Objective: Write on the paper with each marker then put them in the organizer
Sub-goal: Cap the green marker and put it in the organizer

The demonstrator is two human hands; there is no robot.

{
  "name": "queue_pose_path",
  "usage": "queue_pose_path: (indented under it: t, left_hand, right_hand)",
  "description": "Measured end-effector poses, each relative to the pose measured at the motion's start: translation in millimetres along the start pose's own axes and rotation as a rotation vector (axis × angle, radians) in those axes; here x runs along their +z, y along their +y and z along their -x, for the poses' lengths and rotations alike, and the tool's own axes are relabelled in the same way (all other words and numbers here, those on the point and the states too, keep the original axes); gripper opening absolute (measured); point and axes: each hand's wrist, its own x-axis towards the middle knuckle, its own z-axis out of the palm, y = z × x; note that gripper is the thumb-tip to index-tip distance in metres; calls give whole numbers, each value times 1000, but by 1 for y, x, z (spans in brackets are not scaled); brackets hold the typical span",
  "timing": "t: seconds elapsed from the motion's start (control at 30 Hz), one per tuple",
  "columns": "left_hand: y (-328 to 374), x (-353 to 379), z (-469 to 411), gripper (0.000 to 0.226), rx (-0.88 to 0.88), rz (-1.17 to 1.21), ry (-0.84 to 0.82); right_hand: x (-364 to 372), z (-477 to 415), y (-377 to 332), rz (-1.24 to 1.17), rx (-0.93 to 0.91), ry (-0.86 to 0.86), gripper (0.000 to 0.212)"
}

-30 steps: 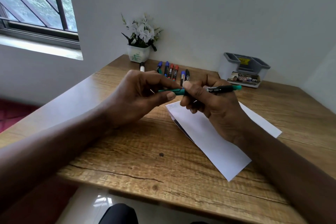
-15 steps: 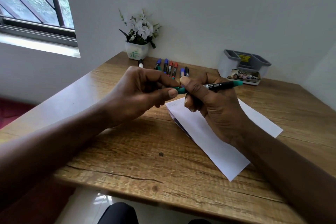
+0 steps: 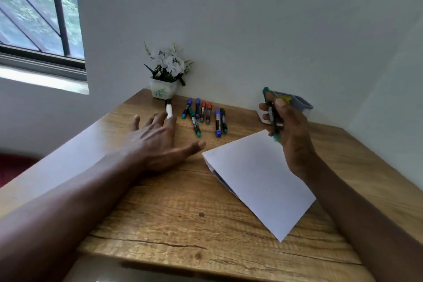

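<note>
My right hand (image 3: 289,130) grips a green marker (image 3: 271,111), held nearly upright just in front of the grey organizer (image 3: 299,104) at the back right of the table. My left hand (image 3: 158,142) lies flat and open on the wood, its fingertips touching a white marker (image 3: 169,109). A row of several blue, red, green and black markers (image 3: 204,115) lies to the right of that hand. The folded white paper (image 3: 258,178) rests on the table below my right hand.
A small white pot of white flowers (image 3: 166,73) stands against the wall behind the markers. A barred window (image 3: 41,20) is at the upper left. The wooden table (image 3: 183,224) ends close to me at its front edge.
My hands have parted. The right hand lifted the green marker up and right toward the organizer. The left hand let go and reached forward-left onto the table by the white marker.
</note>
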Motion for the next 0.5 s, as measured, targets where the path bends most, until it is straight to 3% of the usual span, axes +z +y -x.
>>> queue_pose_path:
  t: [0.1,0.33,0.5]
  left_hand:
    - [-2,1,-3,130,18,2,-96]
    - [-3,5,-9,140,27,-22,-121]
    - [-3,4,-9,140,30,-16,-97]
  right_hand:
    - [-9,-23,4,36,-4,206,18]
    - [-46,-113,-21,473,-184,549,15]
    - [-47,-161,-17,532,-229,590,47]
